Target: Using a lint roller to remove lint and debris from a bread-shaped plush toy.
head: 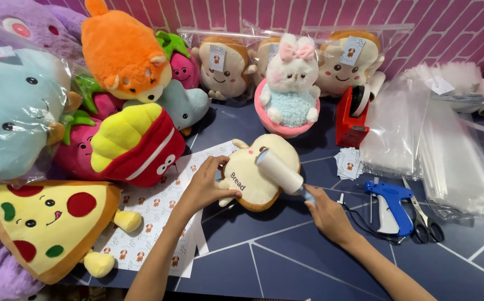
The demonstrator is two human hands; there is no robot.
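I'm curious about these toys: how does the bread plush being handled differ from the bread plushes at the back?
The bread plush lies bare on the table, gripped by the left hand while the right hand runs a lint roller over it. The back bread plushes stand upright, sealed in clear bags with tags. Both are tan toast shapes with faces.

Both forearms bare, come in from the near edge and angled toward the middle of the scene. Left hand (205, 184) reached far and rightward from the near left, wrist bent, fingers spread and curled, thumb raised, palm pressed down in a loose grasp. Right hand (326, 212) came from the near right, arm slanted far and leftward, wrist fairly straight, fingers folded tight into a closed grip, knuckles turned up. Hands near each other, not touching.
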